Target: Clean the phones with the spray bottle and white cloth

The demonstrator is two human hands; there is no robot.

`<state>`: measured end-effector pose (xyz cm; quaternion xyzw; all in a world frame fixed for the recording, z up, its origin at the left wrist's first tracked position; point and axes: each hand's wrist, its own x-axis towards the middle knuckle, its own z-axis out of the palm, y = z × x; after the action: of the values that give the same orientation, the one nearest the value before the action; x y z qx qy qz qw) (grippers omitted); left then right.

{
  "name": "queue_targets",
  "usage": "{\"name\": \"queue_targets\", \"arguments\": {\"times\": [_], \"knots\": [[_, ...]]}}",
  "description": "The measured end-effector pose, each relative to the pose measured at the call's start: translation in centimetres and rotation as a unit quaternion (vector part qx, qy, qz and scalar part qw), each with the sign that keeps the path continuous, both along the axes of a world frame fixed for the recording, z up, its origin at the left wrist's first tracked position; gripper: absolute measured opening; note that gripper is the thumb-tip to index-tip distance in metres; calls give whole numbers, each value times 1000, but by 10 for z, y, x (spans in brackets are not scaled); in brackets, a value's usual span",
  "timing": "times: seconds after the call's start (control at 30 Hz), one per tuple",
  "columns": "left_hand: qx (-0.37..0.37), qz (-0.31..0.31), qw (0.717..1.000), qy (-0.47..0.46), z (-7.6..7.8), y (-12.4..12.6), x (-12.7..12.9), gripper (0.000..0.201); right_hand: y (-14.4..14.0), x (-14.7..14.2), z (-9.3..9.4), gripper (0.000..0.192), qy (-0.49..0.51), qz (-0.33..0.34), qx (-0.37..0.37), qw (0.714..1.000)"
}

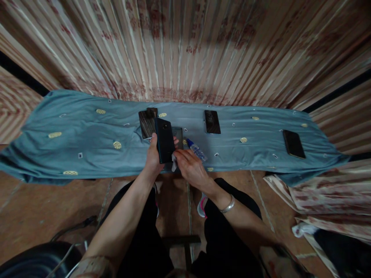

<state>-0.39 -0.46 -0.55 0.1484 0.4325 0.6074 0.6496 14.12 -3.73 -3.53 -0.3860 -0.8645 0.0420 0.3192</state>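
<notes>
My left hand (pixel 155 156) is closed around a dark smartphone (pixel 165 141), held upright above the cloth with its camera side showing. Close against the phone's lower right edge, my right hand (pixel 189 164) pinches a small white wipe (pixel 174 162). Behind the held phone lie another dark phone (pixel 146 123) and a greyish phone or case (pixel 178 135), both partly covered. Just beyond my right hand rests a clear bottle with a blue cap (pixel 197 150).
A blue patterned cloth (pixel 95 154) covers the long narrow table. Two more phones lie on it, one black phone (pixel 212 122) right of centre and one dark phone (pixel 293 143) near the right end. A pleated curtain (pixel 185 50) hangs along the back.
</notes>
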Motion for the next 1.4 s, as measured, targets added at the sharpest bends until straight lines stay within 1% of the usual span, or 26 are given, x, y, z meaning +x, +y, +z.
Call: {"name": "queue_targets", "arguments": {"times": [0.17, 0.33, 0.43, 0.53, 0.67, 0.73, 0.87, 1.07, 1.13, 1.27, 1.4], "knots": [[-15, -1, 1000, -23, 0, 2, -1, 64, -5, -1, 1, 35, 18, 30, 14, 999], [-22, 4, 999, -33, -2, 1, -1, 68, -12, -8, 5, 36, 27, 50, 23, 998], [-25, -11, 999, -35, -5, -1, 0, 72, -14, -11, 9, 38, 39, 60, 18, 997], [-46, -38, 997, -39, -5, -4, 2, 74, -15, -13, 14, 39, 50, 66, 26, 996], [-58, -40, 997, -38, 3, -6, 7, 76, -16, -15, 17, 37, 63, 71, 55, 994], [-65, -34, 997, -31, 9, -7, 9, 81, -15, -15, 16, 37, 61, 76, 64, 993], [-69, -26, 997, -25, 14, -8, 12, 84, -15, -14, 15, 39, 48, 80, 48, 995], [-52, -62, 996, -38, 5, -13, 16, 79, -10, -9, 16, 39, 32, 65, 43, 996], [-52, -64, 996, -45, 1, -14, 18, 77, -7, -8, 17, 38, 24, 53, 49, 997], [-29, -21, 998, -43, -9, -15, 23, 60, -2, -6, 16, 38, 21, 36, 62, 997], [-20, 23, 999, -19, -16, -15, 26, 43, 3, -4, 14, 40, 27, 22, 44, 998]]}}
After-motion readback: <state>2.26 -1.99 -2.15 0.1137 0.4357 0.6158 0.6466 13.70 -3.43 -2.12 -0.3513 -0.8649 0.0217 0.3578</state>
